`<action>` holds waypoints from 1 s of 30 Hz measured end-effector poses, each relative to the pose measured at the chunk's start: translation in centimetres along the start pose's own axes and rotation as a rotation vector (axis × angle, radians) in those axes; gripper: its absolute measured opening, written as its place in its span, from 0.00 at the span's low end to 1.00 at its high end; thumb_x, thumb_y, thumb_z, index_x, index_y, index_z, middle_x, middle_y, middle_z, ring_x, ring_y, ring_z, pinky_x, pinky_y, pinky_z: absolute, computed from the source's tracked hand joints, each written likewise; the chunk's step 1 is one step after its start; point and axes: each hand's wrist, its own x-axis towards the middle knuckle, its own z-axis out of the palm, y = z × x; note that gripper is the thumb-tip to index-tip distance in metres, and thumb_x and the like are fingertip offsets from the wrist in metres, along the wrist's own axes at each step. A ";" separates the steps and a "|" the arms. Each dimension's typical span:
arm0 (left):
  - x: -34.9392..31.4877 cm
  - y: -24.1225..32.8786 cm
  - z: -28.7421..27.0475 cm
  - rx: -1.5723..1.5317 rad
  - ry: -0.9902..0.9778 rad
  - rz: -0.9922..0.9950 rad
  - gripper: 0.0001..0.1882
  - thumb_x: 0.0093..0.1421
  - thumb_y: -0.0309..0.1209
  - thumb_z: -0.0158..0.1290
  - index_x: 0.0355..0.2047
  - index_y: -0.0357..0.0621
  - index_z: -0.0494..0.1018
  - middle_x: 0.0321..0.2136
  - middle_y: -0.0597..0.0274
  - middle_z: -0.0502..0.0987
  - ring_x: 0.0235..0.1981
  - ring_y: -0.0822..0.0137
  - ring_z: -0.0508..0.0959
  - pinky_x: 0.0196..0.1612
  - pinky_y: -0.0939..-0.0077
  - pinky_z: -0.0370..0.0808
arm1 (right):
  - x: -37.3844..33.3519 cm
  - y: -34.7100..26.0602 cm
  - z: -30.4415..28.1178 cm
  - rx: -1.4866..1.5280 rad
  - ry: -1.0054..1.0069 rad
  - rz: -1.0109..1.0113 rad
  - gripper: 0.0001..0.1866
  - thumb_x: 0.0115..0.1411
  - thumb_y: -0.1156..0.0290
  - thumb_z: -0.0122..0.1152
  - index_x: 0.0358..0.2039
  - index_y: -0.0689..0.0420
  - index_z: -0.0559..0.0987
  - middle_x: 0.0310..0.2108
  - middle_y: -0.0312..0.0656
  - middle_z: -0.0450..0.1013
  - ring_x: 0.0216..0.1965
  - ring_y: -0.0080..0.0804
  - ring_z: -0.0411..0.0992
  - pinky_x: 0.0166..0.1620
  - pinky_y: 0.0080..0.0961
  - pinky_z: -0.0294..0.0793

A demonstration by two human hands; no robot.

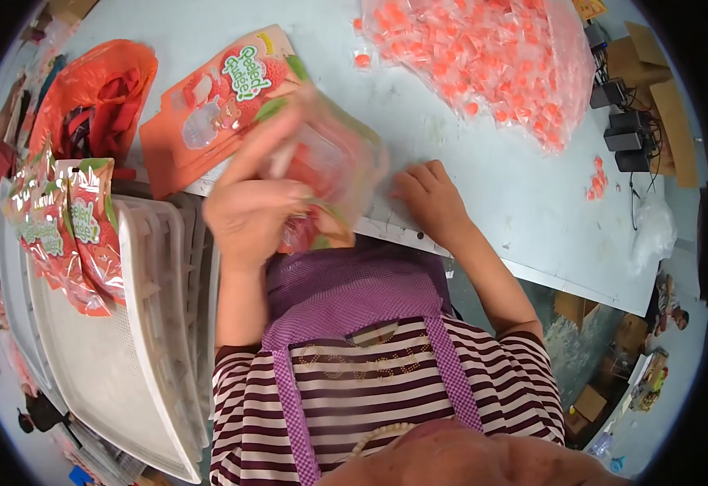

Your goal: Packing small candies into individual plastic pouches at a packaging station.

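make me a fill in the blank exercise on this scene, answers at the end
A printed red and green plastic pouch with a clear window is held in the person's ____ hand.
Black plastic boxes with cables sit to the ____ of the clear plastic bag of wrapped orange-red pieces.
The purple checked fabric apron is worn over a top with maroon and white ____.
Missing words: left; right; stripes

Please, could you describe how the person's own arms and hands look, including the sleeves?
The left hand and right hand wear no gloves. The forearms are bare too, with no watch or bracelet visible. The short sleeves have dark maroon and white stripes. The left hand is blurred, so I cannot tell about rings there.
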 end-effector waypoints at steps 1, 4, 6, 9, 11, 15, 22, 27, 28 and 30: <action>0.2 -0.2 0.4 0.003 -0.005 0.009 0.04 0.51 0.28 0.59 0.26 0.42 0.77 0.51 0.37 0.67 0.55 0.46 0.66 0.56 0.57 0.63 | 0.4 0.3 -0.2 -0.039 -0.004 -0.057 0.14 0.56 0.61 0.56 0.40 0.56 0.73 0.38 0.36 0.68 0.38 0.32 0.63 0.41 0.21 0.64; 0.4 -1.2 1.3 0.099 -0.134 -0.084 0.05 0.49 0.28 0.60 0.28 0.43 0.79 0.52 0.42 0.68 0.55 0.52 0.68 0.55 0.64 0.66 | 2.4 -2.4 -4.3 1.017 0.395 0.546 0.13 0.62 0.61 0.51 0.38 0.58 0.73 0.38 0.35 0.67 0.36 0.26 0.62 0.38 0.20 0.65; 0.3 -1.4 1.8 0.018 -0.142 -0.081 0.05 0.50 0.27 0.59 0.30 0.43 0.79 0.52 0.46 0.69 0.54 0.55 0.69 0.54 0.66 0.66 | 4.2 -4.4 -7.6 1.181 0.510 0.504 0.17 0.65 0.57 0.45 0.40 0.59 0.71 0.38 0.36 0.66 0.36 0.23 0.61 0.40 0.22 0.65; 0.5 -1.3 1.7 -0.008 -0.146 -0.099 0.05 0.51 0.26 0.58 0.30 0.42 0.78 0.52 0.44 0.69 0.54 0.54 0.69 0.54 0.65 0.66 | 6.9 -6.2 -8.8 1.227 0.786 0.179 0.21 0.66 0.53 0.40 0.44 0.60 0.69 0.40 0.41 0.67 0.41 0.28 0.63 0.45 0.27 0.65; 0.5 -1.4 1.8 -0.056 -0.110 -0.103 0.05 0.52 0.26 0.58 0.31 0.42 0.78 0.52 0.44 0.69 0.54 0.53 0.69 0.54 0.64 0.66 | 8.6 -5.7 -7.8 0.767 0.678 -0.296 0.26 0.65 0.49 0.38 0.48 0.61 0.66 0.45 0.46 0.67 0.48 0.36 0.64 0.52 0.36 0.61; 0.4 -1.4 1.3 -0.135 -0.037 -0.102 0.06 0.53 0.26 0.57 0.32 0.41 0.77 0.52 0.43 0.68 0.54 0.52 0.68 0.54 0.62 0.66 | 8.3 -6.9 -8.6 0.860 0.570 -0.126 0.26 0.64 0.49 0.41 0.48 0.59 0.68 0.48 0.48 0.68 0.53 0.39 0.62 0.58 0.43 0.53; 0.0 1.2 1.1 -0.003 -0.218 -0.126 0.07 0.53 0.28 0.57 0.33 0.40 0.76 0.48 0.46 0.72 0.49 0.55 0.73 0.50 0.62 0.70 | 6.8 -7.6 -10.4 0.383 0.016 -0.308 0.24 0.49 0.52 0.62 0.43 0.53 0.74 0.39 0.36 0.74 0.49 0.34 0.68 0.61 0.53 0.44; -0.6 1.4 0.5 -0.004 -0.394 0.016 0.07 0.52 0.26 0.57 0.32 0.41 0.76 0.46 0.43 0.73 0.46 0.50 0.75 0.47 0.58 0.72 | 5.5 -7.3 -11.3 0.359 -0.157 -0.412 0.24 0.45 0.53 0.66 0.41 0.50 0.75 0.37 0.34 0.74 0.47 0.37 0.69 0.60 0.55 0.47; -0.8 1.4 0.2 -0.005 -0.387 0.008 0.07 0.52 0.26 0.57 0.32 0.41 0.76 0.46 0.43 0.73 0.46 0.50 0.75 0.47 0.58 0.72 | 5.8 -6.3 -12.4 0.466 -0.061 -0.471 0.25 0.44 0.54 0.66 0.43 0.51 0.75 0.39 0.36 0.73 0.48 0.38 0.68 0.59 0.52 0.51; -1.3 1.4 -0.2 -0.355 -0.110 -0.143 0.06 0.52 0.28 0.58 0.30 0.42 0.75 0.47 0.35 0.70 0.49 0.43 0.72 0.50 0.52 0.69 | 6.0 -5.7 -12.4 0.576 0.036 -0.534 0.27 0.44 0.56 0.67 0.44 0.53 0.74 0.42 0.37 0.72 0.49 0.38 0.68 0.59 0.48 0.54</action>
